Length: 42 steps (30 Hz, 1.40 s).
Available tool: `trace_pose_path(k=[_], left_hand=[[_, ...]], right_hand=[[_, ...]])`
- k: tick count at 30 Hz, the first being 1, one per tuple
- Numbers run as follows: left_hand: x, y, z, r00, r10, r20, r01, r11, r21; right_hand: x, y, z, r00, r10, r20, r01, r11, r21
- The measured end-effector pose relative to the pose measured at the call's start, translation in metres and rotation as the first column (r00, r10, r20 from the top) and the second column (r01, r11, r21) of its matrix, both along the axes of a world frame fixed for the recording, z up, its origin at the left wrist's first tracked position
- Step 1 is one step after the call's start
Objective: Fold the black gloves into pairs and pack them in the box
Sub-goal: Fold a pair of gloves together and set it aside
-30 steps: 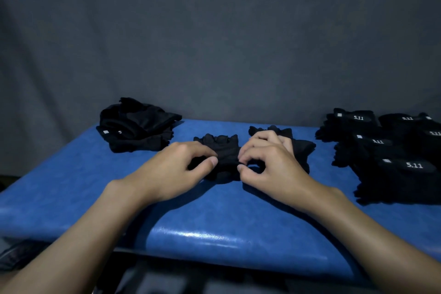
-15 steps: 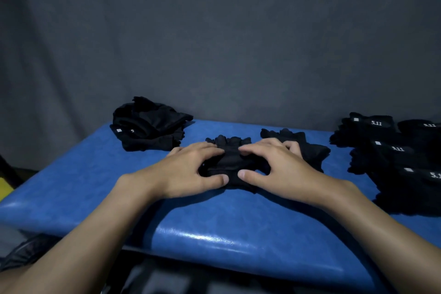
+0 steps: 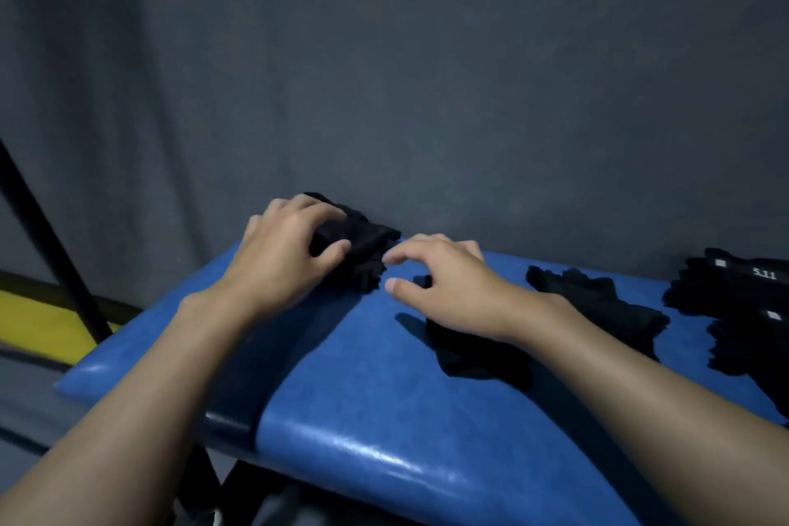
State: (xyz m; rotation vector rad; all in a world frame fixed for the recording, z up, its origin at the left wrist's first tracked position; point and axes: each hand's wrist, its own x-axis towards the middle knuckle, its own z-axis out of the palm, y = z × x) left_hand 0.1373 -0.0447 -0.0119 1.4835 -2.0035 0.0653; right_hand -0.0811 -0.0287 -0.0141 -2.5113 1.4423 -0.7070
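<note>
Our left hand [image 3: 286,256] grips the folded glove pair [image 3: 363,237], thumb and fingers curled round it. Just right of that grip, our right hand [image 3: 448,288] hovers loosely curled, holding nothing, with a loose glove [image 3: 474,348] beneath its wrist.

The left grip [image 3: 294,252] covers a big part of the folded gloves [image 3: 363,241] it holds, so their left side cannot be seen. Everything there is black, so I cannot tell where the folded gloves end and what lies under them begins. The right grip [image 3: 444,282] hides the top of a loose glove [image 3: 474,359] on the bench [image 3: 363,397]. It is hard to tell if the palm touches it. The pile of gloves [image 3: 743,295] on the right is cut off by the picture's edge. Its white tags are too small to read. Both arms run off the bottom edge. A blurry yellow thing [image 3: 38,312] is cut off at the left.
</note>
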Motion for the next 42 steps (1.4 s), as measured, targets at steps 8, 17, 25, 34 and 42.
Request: trace_pose_path(k=[8, 17, 25, 34, 42], left_hand=[[0.03, -0.017, -0.005, 0.997, 0.071, -0.007, -0.069, 0.991, 0.116], [0.042, -0.022, -0.013, 0.997, 0.062, -0.045, -0.051, 0.976, 0.214], [0.038, -0.022, -0.01, 0.989, 0.037, -0.141, -0.021, 0.993, 0.113], [0.002, -0.015, 0.005, 0.942, -0.105, -0.319, 0.049, 0.982, -0.181], [-0.048, 0.006, 0.031, 0.859, -0.364, -0.36, 0.216, 0.896, -0.389]], right_hand=[[0.059, -0.031, -0.011, 0.994, 0.034, -0.1, -0.031, 0.999, 0.033], [0.075, -0.042, -0.021, 0.982, 0.031, -0.185, -0.023, 0.999, 0.049], [0.059, -0.035, -0.001, 0.999, 0.034, -0.021, -0.035, 0.997, -0.067], [0.015, -0.018, 0.022, 0.983, 0.059, 0.173, -0.037, 0.991, -0.125], [-0.017, 0.0, 0.033, 0.924, -0.041, 0.38, 0.095, 0.988, -0.124]])
